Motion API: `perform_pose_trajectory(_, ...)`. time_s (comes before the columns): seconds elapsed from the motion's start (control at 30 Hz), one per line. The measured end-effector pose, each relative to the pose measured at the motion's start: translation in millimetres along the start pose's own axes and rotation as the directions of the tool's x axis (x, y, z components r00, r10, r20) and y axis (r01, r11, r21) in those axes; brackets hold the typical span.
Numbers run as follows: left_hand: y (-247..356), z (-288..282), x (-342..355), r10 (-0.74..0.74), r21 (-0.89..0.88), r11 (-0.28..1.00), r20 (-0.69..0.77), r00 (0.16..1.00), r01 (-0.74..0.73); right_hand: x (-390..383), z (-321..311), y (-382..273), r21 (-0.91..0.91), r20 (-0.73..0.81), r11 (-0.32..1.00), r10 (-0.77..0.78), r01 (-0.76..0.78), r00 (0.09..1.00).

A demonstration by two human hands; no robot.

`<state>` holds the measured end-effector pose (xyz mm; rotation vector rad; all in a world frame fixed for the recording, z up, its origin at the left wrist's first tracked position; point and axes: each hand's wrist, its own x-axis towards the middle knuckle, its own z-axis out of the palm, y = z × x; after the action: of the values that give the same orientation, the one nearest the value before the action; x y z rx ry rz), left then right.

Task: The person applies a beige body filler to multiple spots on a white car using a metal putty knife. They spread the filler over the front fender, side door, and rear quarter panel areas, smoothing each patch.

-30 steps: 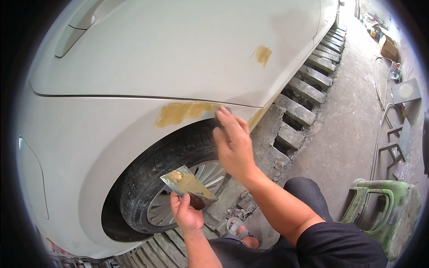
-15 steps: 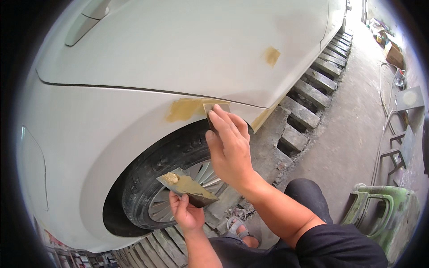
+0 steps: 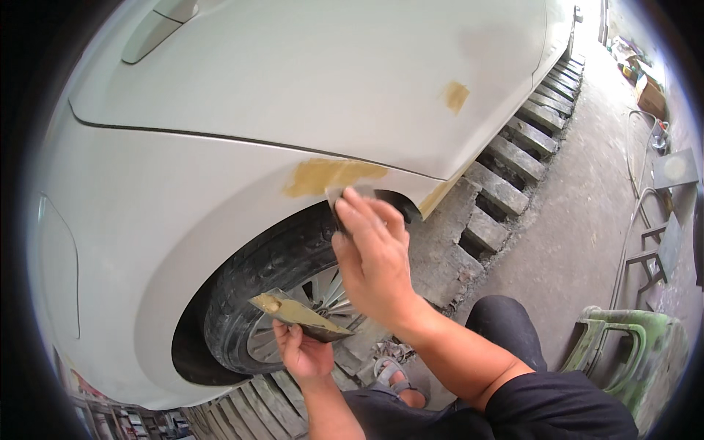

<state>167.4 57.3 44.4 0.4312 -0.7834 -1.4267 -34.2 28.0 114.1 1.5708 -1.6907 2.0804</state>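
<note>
My right hand (image 3: 378, 257) pinches a thin, flat putty spreader (image 3: 336, 199) just below a yellow-brown filler patch (image 3: 326, 176). That patch lies smeared on the white car body (image 3: 183, 180), above the wheel arch. Whether the spreader touches the panel here I cannot tell; the hand is slightly blurred. Lower down, my left hand (image 3: 306, 356) grips a flat mixing plate (image 3: 308, 317) by its near edge, in front of the wheel. The plate is coated with yellowish filler, with a thicker lump (image 3: 270, 303) at its left end.
The tire (image 3: 242, 315) sits below the arch. A smaller filler patch (image 3: 456, 97) marks the door. Slotted concrete slabs (image 3: 506, 158) run beside the car. On the right are a hose (image 3: 629, 169), a small metal stand (image 3: 664, 253) and a green-stained frame (image 3: 623, 345).
My right hand has drawn the spreader down off the patch, leaving the filler's right part uncovered. The left hand's plate has shifted slightly left and tilted. The view has shifted a little.
</note>
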Motion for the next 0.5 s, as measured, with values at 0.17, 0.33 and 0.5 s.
perform_pose_trajectory(0.17, 1.4, 0.4, 2.6, 0.019, -0.018, 1.000, 0.056, 0.998, -0.018, 14.9, 20.1, -21.0, -0.016, -0.036, 0.999, -0.032, 0.032, 0.999)
perform_pose_trajectory(0.33, 3.5, 3.7, -0.2, -0.004, -0.046, 0.999, -0.013, 1.000, 0.003, -12.2, 24.0, -34.9, -0.068, 0.120, 0.986, -0.143, 0.151, 0.983)
perform_pose_trajectory(0.5, 4.0, 6.2, 2.6, -0.034, -0.024, 0.999, -0.002, 0.999, 0.034, -25.5, -18.8, 0.5, 0.308, 0.185, 0.945, -0.169, 0.106, 0.968)
